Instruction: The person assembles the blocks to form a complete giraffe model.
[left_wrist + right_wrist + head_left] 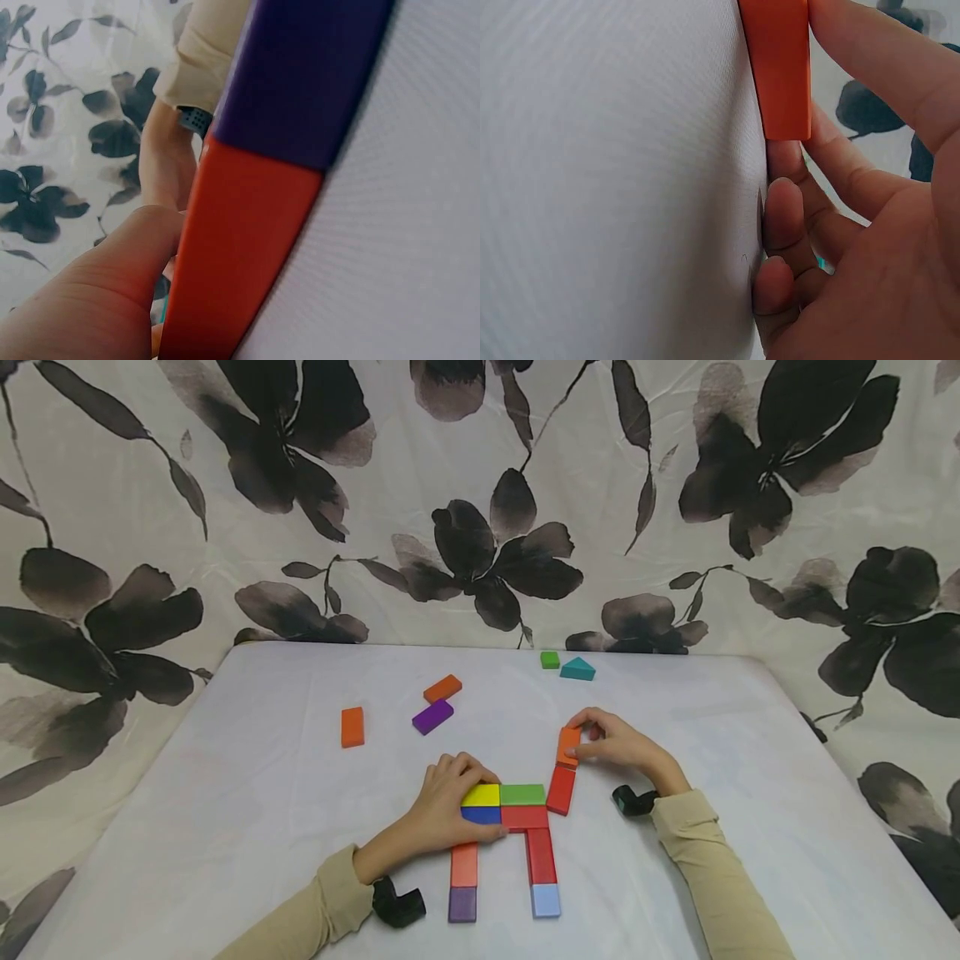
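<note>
My left hand [442, 806] spans the left end of a flat block figure, fingers at the far edge of the yellow block [481, 795] and thumb below the blue block [481, 815]. Beside these lie a green block [522, 794] and a red block [525, 817]. One leg is an orange-red block [247, 247] and a purple block [300, 82]; the other is a red block [541, 855] and a light blue block [546, 900]. At upper right, my right hand [618, 743] pinches an orange block [784, 75], end to end with a tilted red block [561, 790].
Loose on the white tabletop [247, 760] are an orange block [352, 727], another orange block [443, 687] against a purple block [432, 717], a small green block [550, 660] and a teal triangular block [577, 669]. A floral cloth [480, 485] hangs behind the table.
</note>
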`<action>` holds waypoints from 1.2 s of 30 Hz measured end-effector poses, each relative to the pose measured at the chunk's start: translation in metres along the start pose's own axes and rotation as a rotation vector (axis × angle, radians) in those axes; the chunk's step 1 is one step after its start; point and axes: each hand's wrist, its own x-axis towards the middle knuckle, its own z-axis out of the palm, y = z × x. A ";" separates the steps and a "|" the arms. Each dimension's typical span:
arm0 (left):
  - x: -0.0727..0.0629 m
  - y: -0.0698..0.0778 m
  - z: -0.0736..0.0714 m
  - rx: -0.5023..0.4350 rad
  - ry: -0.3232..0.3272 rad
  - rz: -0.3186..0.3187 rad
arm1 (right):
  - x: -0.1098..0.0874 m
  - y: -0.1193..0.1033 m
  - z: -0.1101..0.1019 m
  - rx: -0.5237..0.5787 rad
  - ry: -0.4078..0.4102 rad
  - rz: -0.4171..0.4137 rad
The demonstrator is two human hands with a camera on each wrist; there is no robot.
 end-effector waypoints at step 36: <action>-0.001 0.002 0.002 0.003 0.001 -0.016 | 0.001 0.001 0.002 -0.064 -0.026 -0.081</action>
